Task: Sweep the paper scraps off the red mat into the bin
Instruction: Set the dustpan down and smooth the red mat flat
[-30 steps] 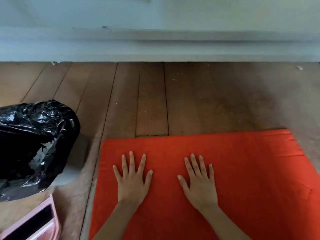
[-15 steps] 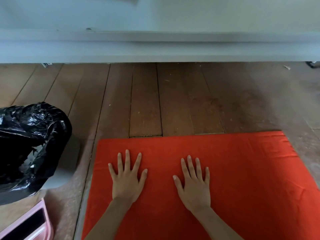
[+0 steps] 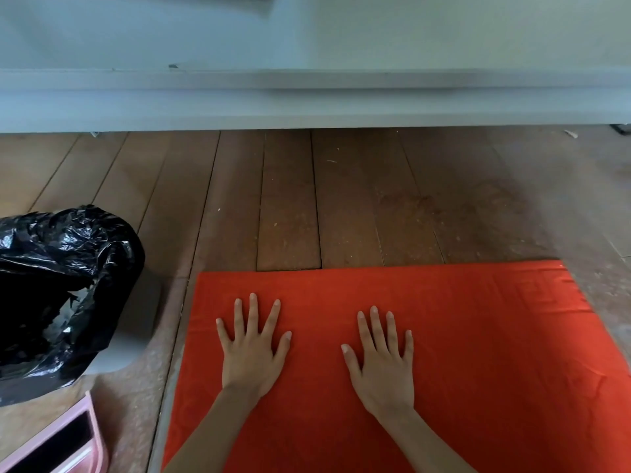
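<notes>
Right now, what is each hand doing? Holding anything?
Left hand: open, fingers spread, palm flat on the red mat, holding nothing.
Right hand: open, fingers straight, also flat on the mat, holding nothing.

The left hand (image 3: 252, 356) lies palm down, fingers straight and fanned, thumb stretched toward the right hand (image 3: 382, 367). The right hand is palm down too, beside it but apart, fingers straight and slightly spread, thumb pointing inward. The bare left forearm (image 3: 211, 431) and right forearm (image 3: 426, 442) angle inward toward the wrists.
</notes>
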